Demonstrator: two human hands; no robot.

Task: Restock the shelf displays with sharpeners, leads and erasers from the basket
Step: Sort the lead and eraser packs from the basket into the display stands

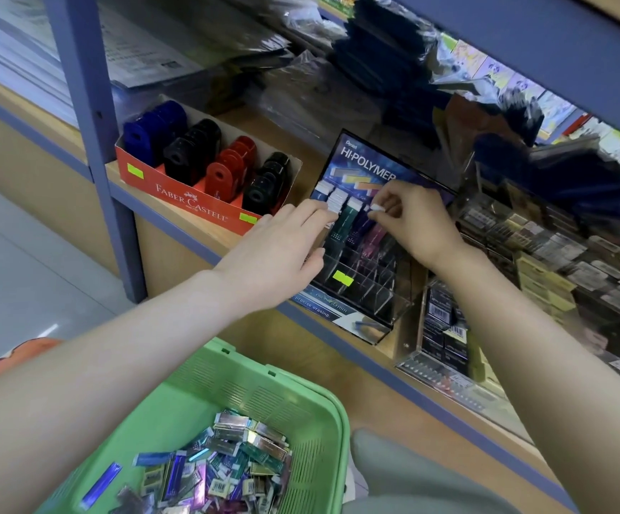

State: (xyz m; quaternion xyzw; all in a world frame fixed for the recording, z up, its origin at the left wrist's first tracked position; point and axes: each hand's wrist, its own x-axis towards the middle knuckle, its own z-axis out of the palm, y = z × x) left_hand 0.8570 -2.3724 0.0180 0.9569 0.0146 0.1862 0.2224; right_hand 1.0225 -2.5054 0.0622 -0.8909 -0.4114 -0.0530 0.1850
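A clear acrylic Hi-Polymer lead display [366, 287] stands on the wooden shelf, with several coloured lead cases upright in its back slots. My right hand [412, 220] pinches the white cap of one lead case [369, 220] over a back slot. My left hand [286, 250] reaches in from the left, fingertips touching the white caps of the cases [338, 200] in the rear row. A green basket [323, 398] below holds a heap of loose lead cases [227, 465]. A red Faber-Castell box [186, 202] with blue, black and red sharpeners sits to the left.
A blue metal upright [90, 116] stands left of the sharpener box. More stationery boxes [545, 254] fill the shelf to the right, and a clear tray [445, 380] of small packs sits at the shelf front. The upper shelf edge [560, 50] overhangs.
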